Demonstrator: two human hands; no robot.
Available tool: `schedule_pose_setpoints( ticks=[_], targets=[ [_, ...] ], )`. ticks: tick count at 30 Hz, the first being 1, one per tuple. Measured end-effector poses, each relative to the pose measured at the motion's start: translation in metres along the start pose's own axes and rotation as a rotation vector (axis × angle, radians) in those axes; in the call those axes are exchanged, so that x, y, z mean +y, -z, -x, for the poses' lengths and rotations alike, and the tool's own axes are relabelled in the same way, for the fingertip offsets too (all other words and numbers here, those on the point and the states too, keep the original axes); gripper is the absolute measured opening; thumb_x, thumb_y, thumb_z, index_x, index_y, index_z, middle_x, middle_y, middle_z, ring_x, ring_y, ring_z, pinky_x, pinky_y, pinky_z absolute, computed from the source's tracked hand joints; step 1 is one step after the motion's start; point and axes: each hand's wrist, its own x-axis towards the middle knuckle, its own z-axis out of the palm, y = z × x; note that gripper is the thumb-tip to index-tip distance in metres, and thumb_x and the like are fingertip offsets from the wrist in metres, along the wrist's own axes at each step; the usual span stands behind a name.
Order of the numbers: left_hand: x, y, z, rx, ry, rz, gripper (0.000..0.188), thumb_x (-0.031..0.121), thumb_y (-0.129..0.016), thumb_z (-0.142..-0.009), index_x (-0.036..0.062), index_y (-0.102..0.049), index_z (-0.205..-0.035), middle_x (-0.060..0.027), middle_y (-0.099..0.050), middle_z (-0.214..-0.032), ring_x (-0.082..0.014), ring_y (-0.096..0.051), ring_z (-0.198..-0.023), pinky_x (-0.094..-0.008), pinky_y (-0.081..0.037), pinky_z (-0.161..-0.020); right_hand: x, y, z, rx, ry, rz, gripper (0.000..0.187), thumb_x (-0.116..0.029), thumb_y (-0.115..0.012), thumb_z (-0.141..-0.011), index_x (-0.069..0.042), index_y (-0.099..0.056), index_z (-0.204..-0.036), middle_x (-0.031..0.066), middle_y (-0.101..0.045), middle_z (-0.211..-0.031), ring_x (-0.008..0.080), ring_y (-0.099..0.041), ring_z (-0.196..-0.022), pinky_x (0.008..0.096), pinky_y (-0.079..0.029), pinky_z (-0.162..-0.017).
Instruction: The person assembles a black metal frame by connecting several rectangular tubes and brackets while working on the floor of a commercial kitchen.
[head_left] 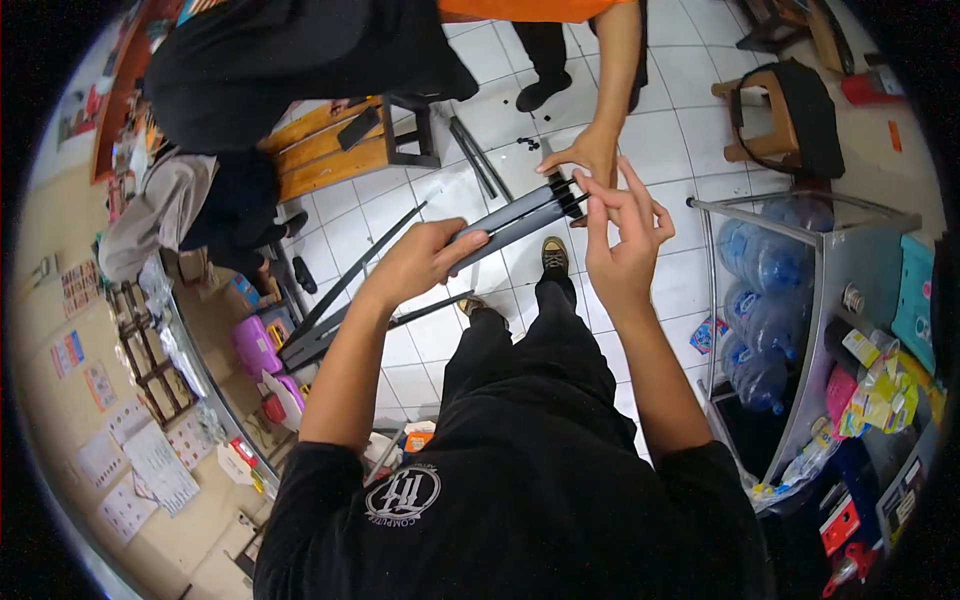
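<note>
Clasping two parallel grey bars (518,229) above the tiled floor (660,140), the left hand (428,258) is wrapping their left end; at their right end, the right hand (626,225) is half-curling, its hold unclear, beside one black fitting (566,192) and one co-worker's hand (593,152).

Left forearm (345,365) angled forward and inward; left hand (424,262) closed, thumb on top. Right forearm (662,380) leans inward; right hand (622,240) raised, fingers (638,188) spread, partly bent; thumb-to-index pinch unclear. Right foot (555,256) ahead of left.
</note>
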Motion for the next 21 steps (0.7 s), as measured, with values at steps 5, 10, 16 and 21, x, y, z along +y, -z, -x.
schedule_pose_setpoints(
  ticks=[5, 10, 16, 21],
  targets=[
    [-0.005, 0.000, -0.001, 0.002, -0.040, -0.022, 0.053, 0.048, -0.060, -0.108, -0.0017, -0.064, -0.089, -0.0041, -0.051, -0.063, -0.0143, -0.043, -0.062, -0.0349, -0.040, -0.059, 0.015, 0.030, -0.013, 0.006, 0.165, 0.125, 0.018, -0.024, -0.084, -0.086, -0.022, -0.082, -0.104, -0.0095, -0.074, -0.107, 0.0212, -0.058, -0.125, 0.0440, -0.023, -0.105],
    [0.003, 0.014, -0.013, -0.277, 0.027, 0.119, 0.040, 0.039, -0.065, -0.107, -0.0004, -0.067, -0.101, 0.0003, -0.060, -0.073, -0.0090, -0.051, -0.069, -0.0299, -0.044, -0.064, 0.032, 0.040, -0.029, -0.168, 0.232, 0.002, 0.021, -0.022, -0.084, -0.083, -0.019, -0.081, -0.103, -0.0075, -0.073, -0.098, 0.0178, -0.060, -0.119, 0.0438, -0.026, -0.101],
    [0.027, 0.009, -0.057, -0.563, 0.008, 0.524, 0.038, 0.031, -0.070, -0.104, -0.0049, -0.066, -0.115, -0.0102, -0.073, -0.090, -0.0188, -0.073, -0.081, -0.0337, -0.060, -0.076, 0.033, 0.039, -0.034, -0.201, 0.285, -0.046, 0.023, -0.019, -0.085, -0.082, -0.015, -0.079, -0.104, -0.0022, -0.074, -0.096, 0.0173, -0.063, -0.118, 0.0445, -0.028, -0.099],
    [0.044, 0.007, -0.069, -0.616, 0.054, 0.520, 0.025, 0.019, -0.066, -0.106, -0.0061, -0.066, -0.111, -0.0138, -0.075, -0.093, -0.0220, -0.076, -0.083, -0.0358, -0.062, -0.076, 0.029, 0.047, -0.035, -0.212, 0.303, 0.018, 0.024, -0.017, -0.085, -0.082, -0.013, -0.078, -0.105, -0.0010, -0.074, -0.096, 0.0170, -0.064, -0.120, 0.0456, -0.032, -0.096]
  ],
)
